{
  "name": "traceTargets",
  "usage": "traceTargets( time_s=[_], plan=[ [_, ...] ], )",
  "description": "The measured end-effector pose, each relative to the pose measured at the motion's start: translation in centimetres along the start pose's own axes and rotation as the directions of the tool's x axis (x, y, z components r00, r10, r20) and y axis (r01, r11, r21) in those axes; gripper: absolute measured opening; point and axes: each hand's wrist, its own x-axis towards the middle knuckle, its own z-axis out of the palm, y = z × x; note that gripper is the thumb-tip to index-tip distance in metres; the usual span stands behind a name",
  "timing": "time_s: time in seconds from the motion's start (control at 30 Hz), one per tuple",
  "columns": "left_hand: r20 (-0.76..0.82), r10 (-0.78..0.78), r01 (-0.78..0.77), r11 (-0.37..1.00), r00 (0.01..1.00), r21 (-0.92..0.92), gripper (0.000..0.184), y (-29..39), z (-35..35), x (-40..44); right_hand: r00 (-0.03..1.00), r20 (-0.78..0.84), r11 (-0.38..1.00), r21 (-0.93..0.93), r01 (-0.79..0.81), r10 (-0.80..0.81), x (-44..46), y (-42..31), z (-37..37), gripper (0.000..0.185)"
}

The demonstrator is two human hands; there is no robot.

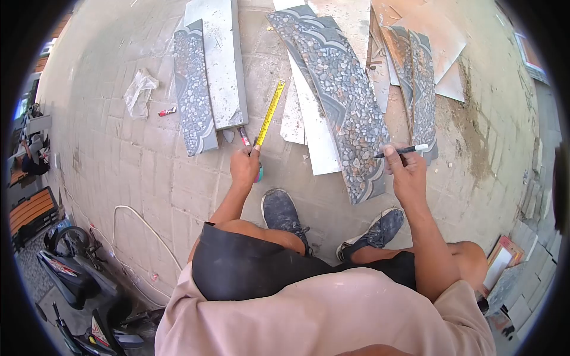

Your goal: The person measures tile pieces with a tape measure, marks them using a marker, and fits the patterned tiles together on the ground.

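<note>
My left hand [244, 164] is closed around a tape measure, whose yellow blade [271, 113] sticks out away from me over the paving. A bit of its teal case shows under the hand. In my right hand [408, 173] a black marker [401, 152] with a white end is pinched between thumb and fingers, pointing left. The marker's dark tip is over the right edge of a long pebble-patterned tile [347, 89], which lies at a slant in front of my feet. White tile pieces [319, 139] lie partly beneath it.
Another pebble-patterned strip [194, 89] lies beside a white slab [221, 65] at the left. A clear plastic bag [141, 93] and a small red tube [167, 111] are farther left. More cut strips [423, 95] lie at the right. A pale hose [145, 219] runs near a motorcycle [89, 285].
</note>
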Motion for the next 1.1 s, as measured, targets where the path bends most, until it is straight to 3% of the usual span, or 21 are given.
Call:
traceTargets(
  time_s=[0.07, 0.2, 0.27, 0.3, 0.33, 0.37, 0.4, 0.43, 0.47, 0.5, 0.53, 0.57, 0.6, 0.83, 1.1],
  plan=[
    [-0.052, 0.078, -0.07, 0.987, 0.996, 0.147, 0.029, -2.4, 0.9, 0.3, 0.999, 0.038, 1.0, -0.027, -0.012, 0.013, -0.5, 0.9, 1.4, 0.024],
    [-0.156, 0.185, -0.137, 0.951, 0.97, 0.278, 0.029, -0.8, -0.5, -1.8, 0.997, 0.08, 1.0, 0.023, 0.017, -0.019, -0.6, 0.8, 2.8, 0.021],
    [-0.16, 0.328, -0.3, 0.938, 0.931, 0.174, 0.03, -0.5, -1.4, -1.2, 0.995, 0.098, 1.0, 0.021, -0.001, -0.001, -0.6, -0.2, 3.0, 0.018],
    [-0.156, 0.327, -0.301, 0.938, 0.932, 0.169, 0.03, -0.2, -1.8, -0.7, 0.995, 0.096, 1.0, 0.015, -0.003, 0.002, -0.5, -0.6, 3.4, 0.018],
    [0.032, 0.148, -0.127, 0.929, 0.989, -0.348, 0.028, 0.4, -2.3, 0.0, 0.992, 0.122, 0.998, 0.056, 0.034, -0.041, -0.5, -0.9, 4.0, 0.016],
    [0.288, 0.064, 0.174, 0.666, 0.956, -0.725, 0.026, 1.0, -2.6, 0.7, 0.985, 0.15, 0.993, 0.094, 0.066, -0.08, -0.5, -1.2, 4.6, 0.014],
    [0.391, 0.19, 0.277, 0.443, 0.9, -0.852, 0.027, 2.3, -3.0, 0.9, 0.985, 0.159, 0.995, 0.084, 0.052, -0.064, -0.2, -1.9, 5.4, 0.014],
    [0.451, 0.317, 0.407, 0.197, 0.835, -0.892, 0.028, 3.7, -3.8, 0.3, 0.957, 0.198, 0.976, 0.001, 0.217, -0.213, -0.2, -2.9, 6.5, 0.012],
    [0.466, 0.323, 0.45, 0.126, 0.824, -0.884, 0.028, 5.6, -4.6, -0.7, 0.902, 0.25, 0.923, -0.065, 0.378, -0.352, -0.4, -3.6, 7.8, 0.011],
    [0.465, 0.344, 0.476, 0.057, 0.816, -0.877, 0.028, 7.4, -5.2, -1.4, 0.904, 0.262, 0.929, -0.061, 0.366, -0.339, -0.5, -4.1, 9.1, 0.011],
    [0.463, 0.341, 0.476, 0.05, 0.818, -0.878, 0.028, 8.1, -5.1, -1.7, 0.845, 0.259, 0.873, -0.013, 0.488, -0.469, -0.3, -4.5, 10.3, 0.012],
    [0.436, 0.415, 0.494, -0.04, 0.799, -0.868, 0.029, 8.6, -5.2, -1.9, 0.769, 0.246, 0.799, 0.038, 0.601, -0.59, 0.0, -4.9, 11.4, 0.013],
    [0.398, 0.488, 0.515, -0.129, 0.777, -0.847, 0.03, 8.8, -5.0, -1.9, 0.768, 0.249, 0.798, 0.037, 0.601, -0.59, 0.3, -4.8, 12.1, 0.013],
    [0.422, 0.452, 0.56, -0.233, 0.786, -0.795, 0.028, 7.9, -4.5, -1.9, 0.725, 0.264, 0.764, 0.083, 0.64, -0.636, 1.2, -4.1, 15.1, 0.014],
    [0.427, 0.522, 0.572, -0.15, 0.739, -0.807, 0.029, 7.9, -4.8, -2.6, 0.701, 0.233, 0.731, 0.068, 0.679, -0.674, 1.6, -3.2, 17.0, 0.012]
  ],
)
